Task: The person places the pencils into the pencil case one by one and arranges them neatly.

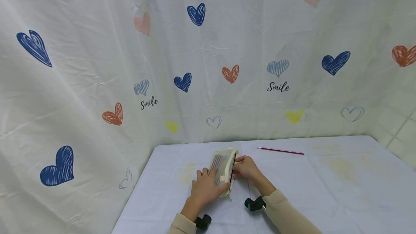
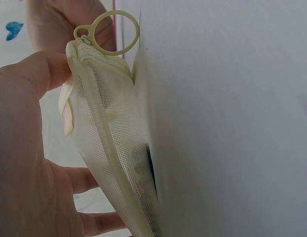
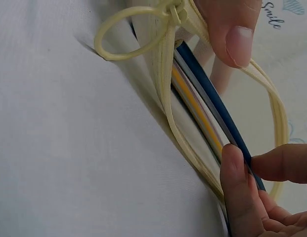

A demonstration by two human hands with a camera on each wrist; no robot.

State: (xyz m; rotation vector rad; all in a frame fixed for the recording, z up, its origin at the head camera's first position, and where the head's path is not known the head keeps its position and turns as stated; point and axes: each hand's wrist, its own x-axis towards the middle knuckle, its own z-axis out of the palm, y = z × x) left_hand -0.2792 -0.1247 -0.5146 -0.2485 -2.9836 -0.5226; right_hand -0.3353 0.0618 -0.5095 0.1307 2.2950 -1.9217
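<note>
A cream mesh zip pouch [image 1: 223, 159] lies on the white-covered table, with slim striped things showing through it. My left hand [image 1: 205, 187] holds it at its near part, fingers spread over the mesh and thumb at the zip edge. A ring-shaped zip pull [image 2: 116, 53] sticks out at the pouch's end. The zip side gapes in the right wrist view, and long blue, orange and white sticks show inside. There my right hand [image 3: 257, 190] pinches a dark blue pencil [image 3: 205, 84] between thumb and fingers, within the pouch's opening.
Behind the pouch, a slim dark red pencil [image 1: 281, 151] lies on the table [image 1: 325, 183]. A white curtain [image 1: 247, 46] printed with hearts hangs along the back edge. Black wrist cameras [image 1: 255, 203] sit below both hands, close over the cloth.
</note>
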